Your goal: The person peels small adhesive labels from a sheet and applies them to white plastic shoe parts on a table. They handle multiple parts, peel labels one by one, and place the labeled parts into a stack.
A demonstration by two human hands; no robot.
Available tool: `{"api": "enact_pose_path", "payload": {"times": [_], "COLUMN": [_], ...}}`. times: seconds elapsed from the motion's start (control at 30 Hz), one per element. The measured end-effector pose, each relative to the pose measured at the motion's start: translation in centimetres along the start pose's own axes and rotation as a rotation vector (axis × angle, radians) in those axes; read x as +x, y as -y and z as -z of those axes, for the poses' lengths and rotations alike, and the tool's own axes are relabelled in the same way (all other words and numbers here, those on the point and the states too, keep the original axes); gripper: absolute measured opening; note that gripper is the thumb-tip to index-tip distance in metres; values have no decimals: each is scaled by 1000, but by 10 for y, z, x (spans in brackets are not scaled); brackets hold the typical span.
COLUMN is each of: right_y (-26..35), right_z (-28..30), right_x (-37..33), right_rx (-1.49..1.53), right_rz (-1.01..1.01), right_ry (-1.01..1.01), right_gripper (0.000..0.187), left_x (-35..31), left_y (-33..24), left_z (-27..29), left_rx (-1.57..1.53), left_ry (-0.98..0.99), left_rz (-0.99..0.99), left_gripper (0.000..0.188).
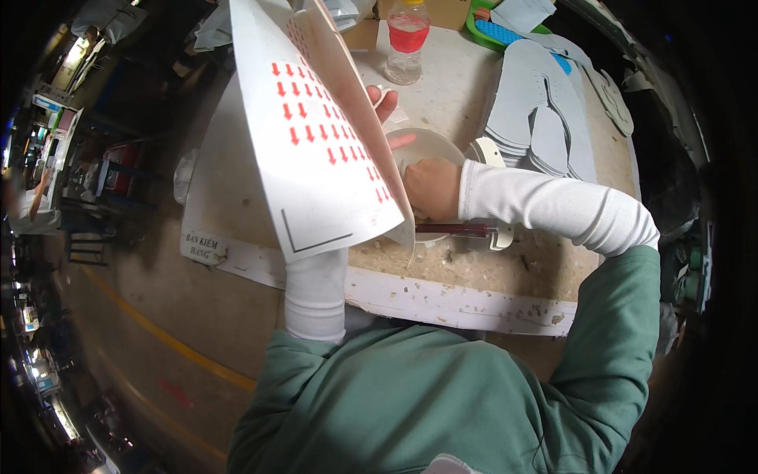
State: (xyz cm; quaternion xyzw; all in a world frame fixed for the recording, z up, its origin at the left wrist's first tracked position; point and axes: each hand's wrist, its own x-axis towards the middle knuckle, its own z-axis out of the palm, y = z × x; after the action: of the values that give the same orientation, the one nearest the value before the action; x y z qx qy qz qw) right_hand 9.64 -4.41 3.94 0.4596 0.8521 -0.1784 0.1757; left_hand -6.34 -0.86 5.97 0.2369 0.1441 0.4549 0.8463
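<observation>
A large bent white sheet (316,182) printed with rows of red arrows stands upright at the left, its beige inner layer (359,103) curving behind. My left hand (384,104) is mostly hidden by it; a few fingers show past its right edge, and the sheet appears held there. My right hand (434,186) is curled, fingers down, at a round white tub (446,144). Whatever those fingers grip is hidden. Just below, near the tub's front, lies a dark red stick-like handle (462,230) beside a white bracket-like piece (501,235).
Behind stands a clear bottle (406,55) with a red band. Stacked pale grey cut pieces (525,103) lie at the right, near a green tray (483,31). Small scraps dot the table (505,276), whose white front edge (474,310) runs close to my body.
</observation>
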Motion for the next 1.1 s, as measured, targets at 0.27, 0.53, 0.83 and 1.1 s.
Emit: {"api": "enact_pose_path", "payload": {"times": [0.27, 0.53, 0.83, 1.1], "right_y": [-23, -81, -92, -49], "right_z": [67, 82, 81, 96], "right_x": [-45, -58, -73, -96], "right_rx": [367, 299, 318, 470], "right_rz": [191, -118, -205, -23], "right_ry": [-329, -431, -516, -710], "right_gripper": [15, 18, 19, 22], "left_x": [10, 24, 37, 19], "left_y": [-1, -11, -15, -21], "left_z": [-5, 27, 46, 37], "left_rx": [102, -243, -395, -52], "left_ry": [-193, 216, 331, 215], "left_rz": [-16, -29, -19, -153], "left_gripper": [77, 19, 18, 45]}}
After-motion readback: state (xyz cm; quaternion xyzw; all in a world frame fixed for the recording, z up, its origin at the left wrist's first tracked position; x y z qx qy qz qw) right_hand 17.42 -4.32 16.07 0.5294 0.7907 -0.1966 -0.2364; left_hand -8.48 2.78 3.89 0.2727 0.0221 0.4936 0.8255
